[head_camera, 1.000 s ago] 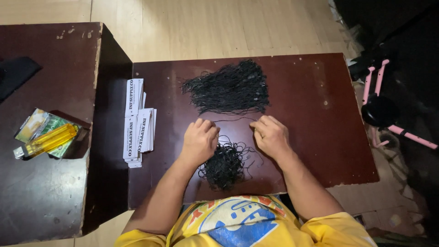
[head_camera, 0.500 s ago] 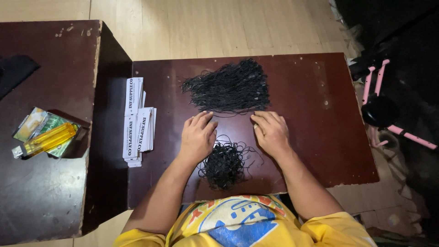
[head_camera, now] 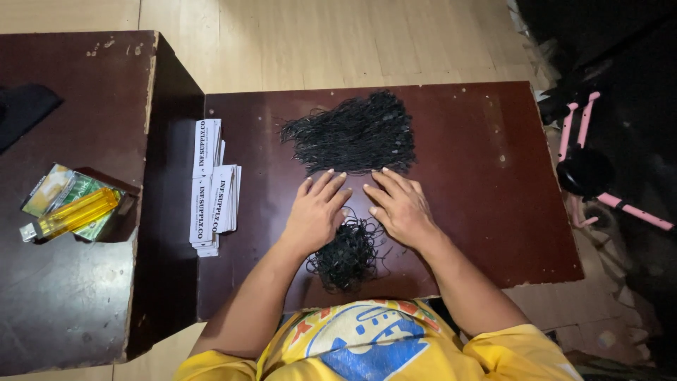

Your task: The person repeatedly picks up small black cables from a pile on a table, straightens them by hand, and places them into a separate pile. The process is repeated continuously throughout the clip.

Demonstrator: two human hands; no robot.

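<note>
Two flat hands by black strings
Left hand and right hand lie open, holding nothing, fingertips touching the big pile of thin black cords; pull gently, few at once.

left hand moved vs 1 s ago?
Yes. The left hand has slid up the table, its fingers opened flat, fingertips now reaching the near edge of the large black cord pile.
</note>
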